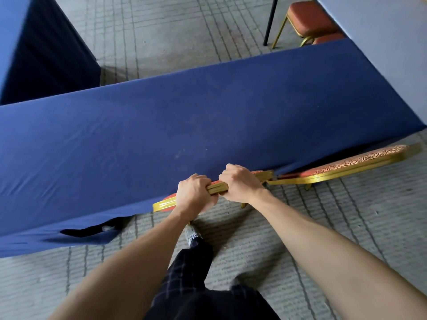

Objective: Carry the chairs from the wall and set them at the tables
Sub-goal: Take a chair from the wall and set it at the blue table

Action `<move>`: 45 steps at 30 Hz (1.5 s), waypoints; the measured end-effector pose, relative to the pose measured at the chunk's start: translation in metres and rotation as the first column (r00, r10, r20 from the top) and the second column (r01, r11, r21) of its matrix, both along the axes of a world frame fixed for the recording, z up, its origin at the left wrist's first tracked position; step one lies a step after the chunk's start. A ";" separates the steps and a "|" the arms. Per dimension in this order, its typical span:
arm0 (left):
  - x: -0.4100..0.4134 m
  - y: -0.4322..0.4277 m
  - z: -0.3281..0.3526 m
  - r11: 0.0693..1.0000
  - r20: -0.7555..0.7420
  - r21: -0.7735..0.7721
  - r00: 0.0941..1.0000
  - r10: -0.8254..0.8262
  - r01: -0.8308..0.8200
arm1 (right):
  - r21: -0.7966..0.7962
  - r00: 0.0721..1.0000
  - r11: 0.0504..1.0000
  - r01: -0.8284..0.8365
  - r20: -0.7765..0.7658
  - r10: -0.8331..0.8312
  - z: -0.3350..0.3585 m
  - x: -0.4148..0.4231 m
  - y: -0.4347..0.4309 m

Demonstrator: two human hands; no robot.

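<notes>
A chair with a gold frame and red patterned backrest (pixel 164 203) stands pushed against the near edge of a long table under a blue cloth (pixel 161 135). Both my hands grip the top of its backrest side by side: my left hand (pixel 195 192) on the left, my right hand (pixel 240 183) just right of it. The seat is hidden under the cloth. A second chair of the same kind (pixel 351 166) stands to the right at the same table edge, its backrest top showing.
Another blue-clothed table (pixel 34 54) stands at the far left and a grey-blue one (pixel 381 42) at the far right, with a red-seated gold chair (pixel 309 21) tucked beside it. Striped grey carpet (pixel 161 38) lies between them. My leg and shoe are below the chair.
</notes>
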State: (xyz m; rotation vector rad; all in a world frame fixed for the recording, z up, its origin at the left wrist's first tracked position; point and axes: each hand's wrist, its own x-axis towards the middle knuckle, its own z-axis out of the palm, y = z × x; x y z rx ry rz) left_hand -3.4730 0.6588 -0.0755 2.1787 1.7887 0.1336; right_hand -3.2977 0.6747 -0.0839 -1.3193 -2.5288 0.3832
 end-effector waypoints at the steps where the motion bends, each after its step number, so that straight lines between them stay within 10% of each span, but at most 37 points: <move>1: 0.002 0.000 0.001 1.000 -0.005 0.015 1.000 -0.011 0.011 | 0.003 1.000 1.000 0.008 -0.007 -0.008 0.000 0.001 -0.001; 45: 0.031 0.004 -0.006 0.994 -0.030 0.045 0.994 -0.102 0.103 | 0.013 0.958 0.980 0.198 0.210 -0.196 -0.010 0.024 0.000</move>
